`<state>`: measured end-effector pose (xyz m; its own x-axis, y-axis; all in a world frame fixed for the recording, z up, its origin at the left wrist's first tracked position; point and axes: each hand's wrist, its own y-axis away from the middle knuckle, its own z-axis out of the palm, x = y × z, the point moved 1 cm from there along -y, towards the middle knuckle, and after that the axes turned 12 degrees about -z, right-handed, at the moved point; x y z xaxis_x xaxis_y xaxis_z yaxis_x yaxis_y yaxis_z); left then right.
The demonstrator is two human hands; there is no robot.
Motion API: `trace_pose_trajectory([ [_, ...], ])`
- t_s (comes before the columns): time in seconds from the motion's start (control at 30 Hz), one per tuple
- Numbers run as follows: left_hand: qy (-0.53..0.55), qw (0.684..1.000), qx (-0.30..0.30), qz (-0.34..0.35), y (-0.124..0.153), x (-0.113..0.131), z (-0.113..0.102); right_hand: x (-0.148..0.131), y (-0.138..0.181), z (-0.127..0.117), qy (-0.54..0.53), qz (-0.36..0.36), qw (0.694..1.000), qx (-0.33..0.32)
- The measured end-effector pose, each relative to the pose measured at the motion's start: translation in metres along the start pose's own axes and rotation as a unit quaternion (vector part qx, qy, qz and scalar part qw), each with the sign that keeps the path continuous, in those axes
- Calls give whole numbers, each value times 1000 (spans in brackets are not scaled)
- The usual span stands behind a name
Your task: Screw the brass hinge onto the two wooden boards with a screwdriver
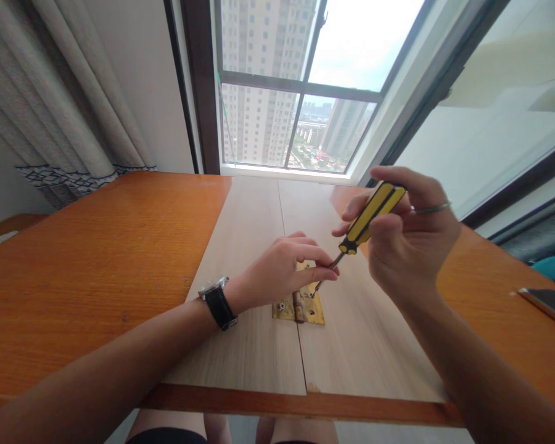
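Observation:
A yellow and black screwdriver (372,216) is gripped by its handle in my right hand (411,231), its shaft slanting down to the left. My left hand (296,268) pinches the shaft between thumb and fingers, just above a brass hinge (312,314). The tip reaches the hinge's right leaf, at or near a screw hole; exact contact is too small to tell. A screw (282,306) sits in the left leaf. The hinge spans the seam between two pale wood boards (245,357), and my left hand hides its upper part.
Beneath the boards is an orange-brown wooden table (134,259), its front edge close to my legs. A phone (548,306) lies at the far right. A window (300,92) stands behind the table, and grey curtains (69,86) hang at the left.

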<state>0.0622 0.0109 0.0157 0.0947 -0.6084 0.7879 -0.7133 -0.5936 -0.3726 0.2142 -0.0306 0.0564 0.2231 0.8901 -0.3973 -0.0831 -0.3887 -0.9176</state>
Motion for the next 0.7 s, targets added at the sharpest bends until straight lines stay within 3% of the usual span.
trace_pose_trajectory([
  [0.23, 1, 1000, -17, -6, -2, -3, -3, 9, 0, -2, -71, 75, 993, -58],
  [0.43, 36, 998, -48, -14, -1, -5, -4, 11, -3, -9, -102, 118, 986, -54],
  [0.7, 54, 997, -47, -34, 1, -4, 0, 9, -5, -11, -68, 90, 993, -34],
])
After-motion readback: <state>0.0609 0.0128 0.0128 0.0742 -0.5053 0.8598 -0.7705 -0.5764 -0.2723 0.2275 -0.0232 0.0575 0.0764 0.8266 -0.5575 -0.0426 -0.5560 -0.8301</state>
